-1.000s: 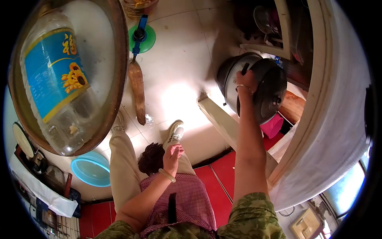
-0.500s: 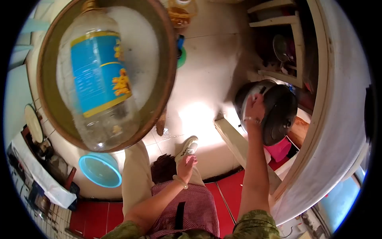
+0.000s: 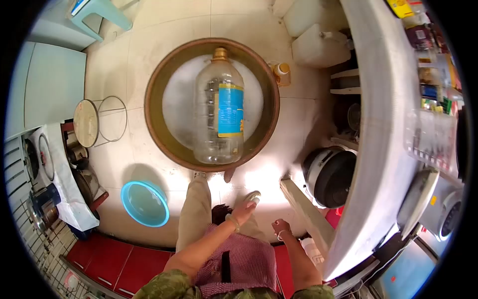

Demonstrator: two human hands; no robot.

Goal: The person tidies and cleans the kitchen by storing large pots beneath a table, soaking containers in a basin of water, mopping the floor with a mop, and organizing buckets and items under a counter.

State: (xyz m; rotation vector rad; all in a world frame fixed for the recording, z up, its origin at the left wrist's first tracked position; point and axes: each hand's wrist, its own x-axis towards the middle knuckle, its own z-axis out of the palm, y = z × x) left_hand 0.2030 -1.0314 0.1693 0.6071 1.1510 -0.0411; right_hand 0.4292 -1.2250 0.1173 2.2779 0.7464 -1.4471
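My left hand point(image 3: 243, 211) hovers over my lap in front of my knee, its fingers curled together; whether anything is between them is too small to tell. To its right, my right hand point(image 3: 281, 227) is loosely closed, with its contents hidden, beside a cream wooden board point(image 3: 307, 214). A dark pot point(image 3: 328, 178) lies beyond the board at the right. In the middle, a large clear plastic bottle point(image 3: 219, 114) with a blue label lies over a round brown-rimmed basin point(image 3: 153, 134) that holds something white and foamy.
A blue plastic basin point(image 3: 145, 204) rests on the floor at the left, near a round-topped stool point(image 3: 86, 123). A white jug point(image 3: 321, 46) and a small orange-capped bottle point(image 3: 282, 74) are at the upper right. A long white-covered surface point(image 3: 381, 114) runs down the right side.
My right hand has let go of the pot's lid area and drawn back toward my body. The view has shifted, bringing the large basin to the middle. My left hand stays near my lap.
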